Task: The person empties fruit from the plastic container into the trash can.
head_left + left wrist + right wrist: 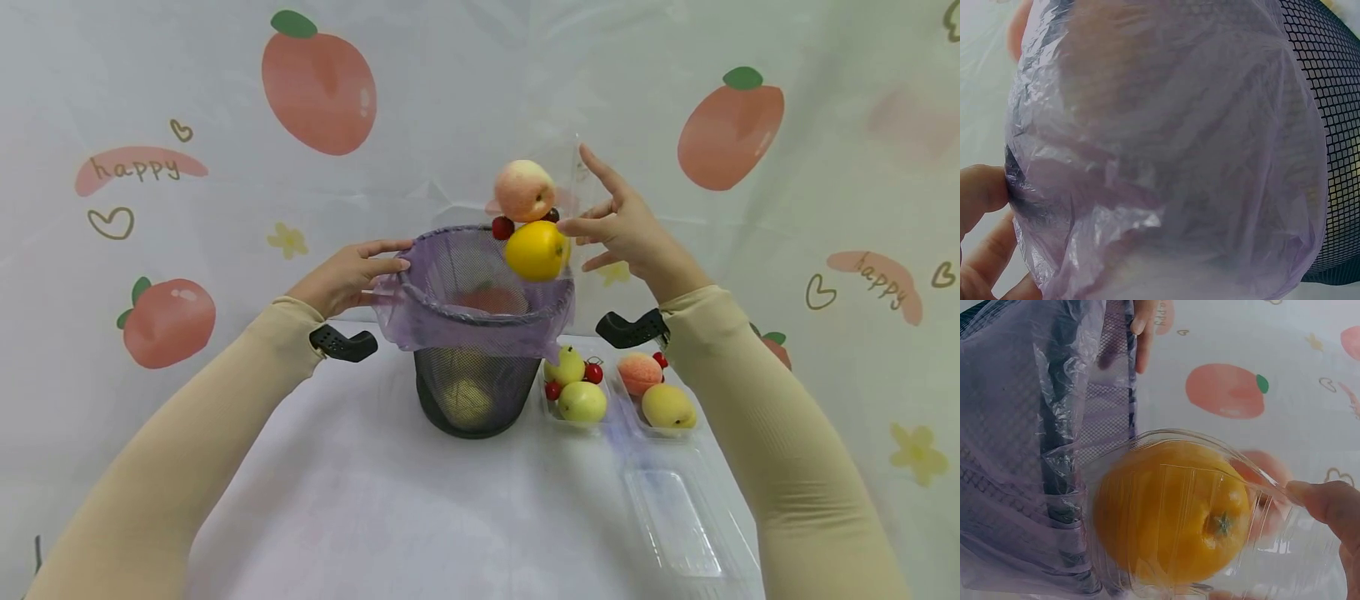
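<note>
From the head camera, the right hand (626,229) tips a clear tray (570,187) over the bin (472,333), fingers spread along the tray's far side and pressing it; a peach (524,190), an orange (536,250) and cherries (502,227) sit at its lip, just above the bin's right rim; the left hand (352,273) pinches the purple bag (420,312) against the rim on the left. A good pour would keep the lip inside the rim, not beyond it, since two full trays (581,392) stand just beside the bin on the table (360,500) and an empty tray (678,517) lies nearer; there is open room left of the bin.

From the left wrist, the thumb (979,187) touches the folded bag (1166,187) at the rim; the grip looks light, so a firmer hold would steady the mesh (1335,125).

From the right wrist, the orange (1169,512) fills the tray (1260,550), touching the bag's edge (1054,456); a fingertip (1329,506) presses the plastic; the left hand's fingers (1142,331) hold the far rim.
</note>
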Demonstrator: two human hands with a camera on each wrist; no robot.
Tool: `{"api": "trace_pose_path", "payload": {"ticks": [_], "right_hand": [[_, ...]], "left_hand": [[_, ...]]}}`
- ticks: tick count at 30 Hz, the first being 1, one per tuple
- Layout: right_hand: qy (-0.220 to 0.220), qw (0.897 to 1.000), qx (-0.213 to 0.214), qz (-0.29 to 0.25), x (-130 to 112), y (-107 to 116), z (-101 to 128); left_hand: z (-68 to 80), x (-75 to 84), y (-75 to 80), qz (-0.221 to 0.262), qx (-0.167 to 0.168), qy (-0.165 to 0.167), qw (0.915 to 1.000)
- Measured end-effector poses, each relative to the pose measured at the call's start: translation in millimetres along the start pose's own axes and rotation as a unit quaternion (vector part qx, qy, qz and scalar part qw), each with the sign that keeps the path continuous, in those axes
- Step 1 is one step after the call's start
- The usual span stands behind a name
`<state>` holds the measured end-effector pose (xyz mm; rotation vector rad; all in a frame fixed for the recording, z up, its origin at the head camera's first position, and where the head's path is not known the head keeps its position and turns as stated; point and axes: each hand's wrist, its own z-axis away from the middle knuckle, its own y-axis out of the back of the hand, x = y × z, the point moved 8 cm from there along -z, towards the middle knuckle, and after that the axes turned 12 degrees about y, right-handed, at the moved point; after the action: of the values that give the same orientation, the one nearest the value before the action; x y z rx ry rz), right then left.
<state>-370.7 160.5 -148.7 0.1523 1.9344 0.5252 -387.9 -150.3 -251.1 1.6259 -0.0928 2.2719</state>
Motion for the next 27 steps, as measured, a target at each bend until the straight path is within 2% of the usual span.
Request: {"api": "trace_pose_path", "payload": {"ticks": [9, 17, 27], "right_hand": [[0.017, 0.999, 0.012, 0.033, -3.4, 8.5, -2.0], [0.007, 0.998, 0.001, 0.059, 1.2, 2.1, -0.8], [0.025, 0.997, -0.005, 0.071, -2.8, -0.1, -0.8]], "left_hand": [[-0.3, -1.1, 0.6, -0.007, 0.006, 0.003, 1.0000], [0.1, -1.4, -0.4, -0.011, 0.005, 0.004, 0.9999], [0.7, -0.4, -0.6, -0.009, 0.005, 0.004, 0.9999]]}}
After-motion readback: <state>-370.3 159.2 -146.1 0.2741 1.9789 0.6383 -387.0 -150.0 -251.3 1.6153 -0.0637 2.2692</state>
